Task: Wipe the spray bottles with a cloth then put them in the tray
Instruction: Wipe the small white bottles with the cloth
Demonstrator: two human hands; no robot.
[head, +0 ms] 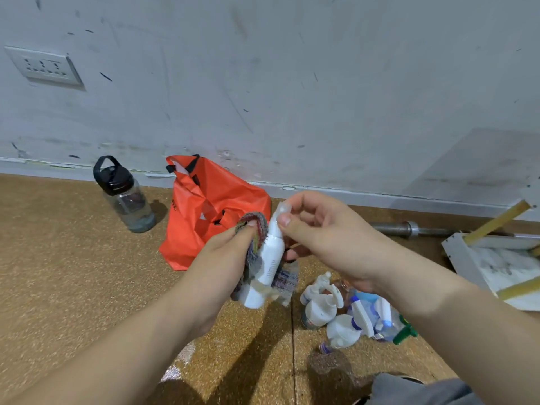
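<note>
white plastic spray bottle (pixel 273 252) is up in the air between both hands, above the floor (pixel 73 273). left hand (pixel 222 258) has its fingers wrapped round the cloth (pixel 254 226) and the bottle's body, right hand (pixel 324 229) fingers pinch the cap end. looks light and stiff, probably slick, so i'd grip the body through the cloth, not the cap. other bottles (pixel 350 314) sit heaped on the floor, tray (pixel 464 260) off to the right.
</note>
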